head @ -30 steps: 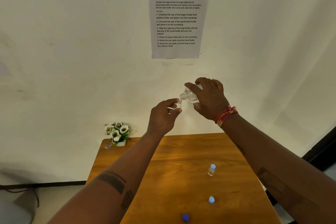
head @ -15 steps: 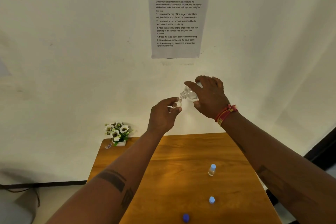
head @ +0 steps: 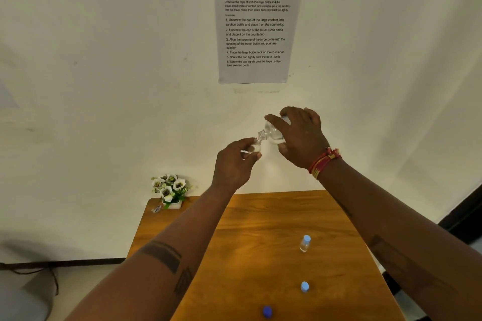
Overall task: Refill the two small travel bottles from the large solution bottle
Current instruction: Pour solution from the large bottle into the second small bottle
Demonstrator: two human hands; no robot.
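My right hand [head: 300, 138] grips the clear large solution bottle [head: 272, 133], tipped down to the left, its open neck meeting the mouth of a small clear travel bottle [head: 255, 147]. My left hand [head: 234, 161] holds that small bottle upright between thumb and fingers, high above the wooden table [head: 260, 255]. A second travel bottle [head: 305, 243] with a light blue cap stands on the table at the right. A loose light blue cap [head: 304, 286] and a dark blue cap [head: 267, 312] lie nearer the front edge.
A small pot of white flowers [head: 170, 190] stands at the table's far left corner, against the white wall. A printed task sheet [head: 257, 18] hangs on the wall above. The table's right edge drops to a dark floor strip [head: 464, 219].
Both hands and the two bottles have stayed almost still; the large bottle keeps its tilt over the small one.
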